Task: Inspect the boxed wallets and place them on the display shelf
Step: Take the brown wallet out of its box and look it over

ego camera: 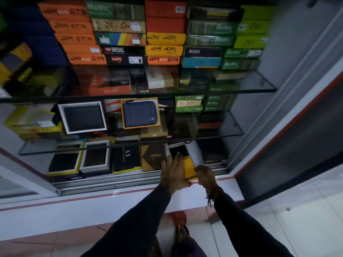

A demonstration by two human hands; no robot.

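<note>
Cabinet: glass-fronted display case fills most of the frame; sliding door open at right.
Top glass shelf: upper half of frame; stacked closed boxes behind it, orange, green, yellow, black.
Middle glass shelf: centre of frame; an open white-framed box and an open orange-framed box with a blue zip wallet lean on show.
Bottom shelf: lower centre; row of boxes standing side by side, among them a black AX box and a brown box.
Task item: yellow wallet box, lower centre-right, at the front edge of the bottom shelf, just right of the brown box, partly under the middle glass edge. Dark insert visible at its top; lid state unclear.
Left hand: grip wide open, fingers spread flat against the box's left side and top; it presses, does not clasp.
Right hand: grip curled closed at the box's lower right corner; whether it pinches the corner or only pushes, cannot tell.
Step, judged: seating the box into the row.
Risk 1: box tilted, only braced; a slack push could tip it off the front sill.
Risk 2: sideways shove could knock the brown box into its neighbours.
Risk 3: knuckles close under the glass edge; lifting could strike it.
</note>
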